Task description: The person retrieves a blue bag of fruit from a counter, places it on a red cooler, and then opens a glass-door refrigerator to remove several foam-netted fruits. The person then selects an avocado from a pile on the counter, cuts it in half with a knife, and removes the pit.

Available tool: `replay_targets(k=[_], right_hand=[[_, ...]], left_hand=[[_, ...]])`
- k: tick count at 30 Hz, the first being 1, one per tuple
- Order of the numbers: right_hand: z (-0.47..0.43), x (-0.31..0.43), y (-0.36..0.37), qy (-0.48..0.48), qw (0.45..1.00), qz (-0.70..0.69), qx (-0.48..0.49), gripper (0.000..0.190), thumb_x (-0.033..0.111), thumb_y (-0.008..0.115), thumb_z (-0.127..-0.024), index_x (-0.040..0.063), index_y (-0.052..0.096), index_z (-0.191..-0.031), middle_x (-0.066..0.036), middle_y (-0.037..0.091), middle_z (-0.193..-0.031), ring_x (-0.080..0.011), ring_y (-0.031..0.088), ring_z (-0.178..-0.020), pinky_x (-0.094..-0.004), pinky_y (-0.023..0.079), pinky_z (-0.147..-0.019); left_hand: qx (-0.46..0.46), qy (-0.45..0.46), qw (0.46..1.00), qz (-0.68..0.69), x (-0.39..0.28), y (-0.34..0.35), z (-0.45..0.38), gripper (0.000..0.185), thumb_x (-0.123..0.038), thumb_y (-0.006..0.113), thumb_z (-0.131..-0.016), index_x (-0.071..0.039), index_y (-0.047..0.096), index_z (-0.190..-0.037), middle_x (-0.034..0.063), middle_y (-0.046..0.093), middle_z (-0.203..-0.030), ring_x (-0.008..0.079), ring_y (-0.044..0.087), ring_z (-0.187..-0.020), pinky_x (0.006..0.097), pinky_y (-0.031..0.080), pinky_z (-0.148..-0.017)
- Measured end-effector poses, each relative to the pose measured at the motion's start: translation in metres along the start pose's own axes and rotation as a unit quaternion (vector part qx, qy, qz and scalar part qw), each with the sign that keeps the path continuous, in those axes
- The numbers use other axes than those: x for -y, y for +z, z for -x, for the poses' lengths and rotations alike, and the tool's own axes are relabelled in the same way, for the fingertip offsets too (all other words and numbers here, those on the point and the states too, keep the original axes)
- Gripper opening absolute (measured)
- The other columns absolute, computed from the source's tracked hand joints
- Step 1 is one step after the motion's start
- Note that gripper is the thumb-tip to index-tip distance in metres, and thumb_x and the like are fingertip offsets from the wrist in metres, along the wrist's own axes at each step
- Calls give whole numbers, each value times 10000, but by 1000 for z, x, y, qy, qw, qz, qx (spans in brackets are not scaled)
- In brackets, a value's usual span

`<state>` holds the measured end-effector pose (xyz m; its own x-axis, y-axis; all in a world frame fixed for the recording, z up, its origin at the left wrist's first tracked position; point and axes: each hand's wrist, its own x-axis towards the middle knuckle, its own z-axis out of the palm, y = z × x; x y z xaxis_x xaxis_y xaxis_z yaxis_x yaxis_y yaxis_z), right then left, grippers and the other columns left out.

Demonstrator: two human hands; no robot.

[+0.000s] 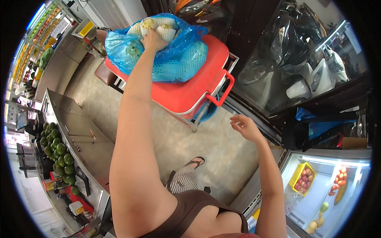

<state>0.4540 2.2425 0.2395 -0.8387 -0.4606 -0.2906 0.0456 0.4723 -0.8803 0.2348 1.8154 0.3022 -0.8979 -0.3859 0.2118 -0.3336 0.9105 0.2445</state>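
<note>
My left hand (153, 41) reaches into an open blue plastic bag (181, 64) and touches a yellowish-green fruit (148, 24) in a white foam net sleeve. Whether the fingers grip it is hard to see. Beside it sits another sleeved fruit (166, 32), and more netted fruits show through the plastic. The bag rests on the red lid of a cooler box (178, 99) with a red handle (221, 89). Away to the right, my right hand (245, 127) hangs above the floor, its fingers loosely bent and holding nothing.
A metal stand (194, 128) carries the cooler. Many green avocado-like fruits (58, 148) lie on a steel counter (80, 131) at left. To the right are a glass-front cabinet (262, 101) and a lit display fridge holding a yellow basket (303, 179) of reddish fruit.
</note>
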Motion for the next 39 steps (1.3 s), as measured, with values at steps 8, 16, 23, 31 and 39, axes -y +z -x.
replay_targets(k=[8, 16, 23, 31, 39], right_hand=[[-63, 84, -2, -98, 994, 41, 14, 267, 111, 612, -850, -8, 591, -1088, -71, 650, -929, -130, 600, -774, -290, 495, -709], [-117, 142, -12, -172, 981, -62, -60, 369, 103, 611, -841, -15, 522, -1179, -79, 630, -968, -123, 582, -848, -264, 480, -742], [-142, 196, -1, -330, 916, 34, -226, 849, 108, 760, -702, 0, 248, -1371, -177, 482, -1245, -243, 509, -1115, -340, 431, -930], [-123, 196, -2, -435, 861, -71, -255, 704, 130, 795, -647, -5, 422, -1228, -105, 556, -1174, -200, 561, -1066, -324, 440, -928], [-3, 51, -9, -93, 912, -299, -264, 545, 118, 650, -753, 100, 452, -1260, -18, 533, -1092, -138, 524, -881, -260, 429, -626]], left_hand=[[-53, 26, 997, 45, 7, 7, 3, 888, -504, 773, -593, -2, 420, -1234, 218, 524, -1186, 350, 495, -1143, 437, 398, -956], [-201, 17, 934, 295, 4, -9, 31, 872, -338, 835, -526, 4, 416, -1211, 176, 537, -1155, 334, 530, -1088, 399, 436, -919], [-395, 276, 821, 305, -44, -74, 77, 886, -248, 881, -496, 0, 385, -1187, 148, 489, -1163, 239, 549, -1031, 335, 457, -890], [-79, 385, 743, 541, -99, -117, 125, 991, -290, 901, -484, -7, 362, -1266, 122, 464, -1203, 225, 471, -1143, 349, 392, -982], [-218, -69, 957, 181, 32, -6, -62, 1369, -599, 838, -441, 76, 107, -1382, 240, 213, -1427, 425, 159, -1342, 464, 197, -1103]])
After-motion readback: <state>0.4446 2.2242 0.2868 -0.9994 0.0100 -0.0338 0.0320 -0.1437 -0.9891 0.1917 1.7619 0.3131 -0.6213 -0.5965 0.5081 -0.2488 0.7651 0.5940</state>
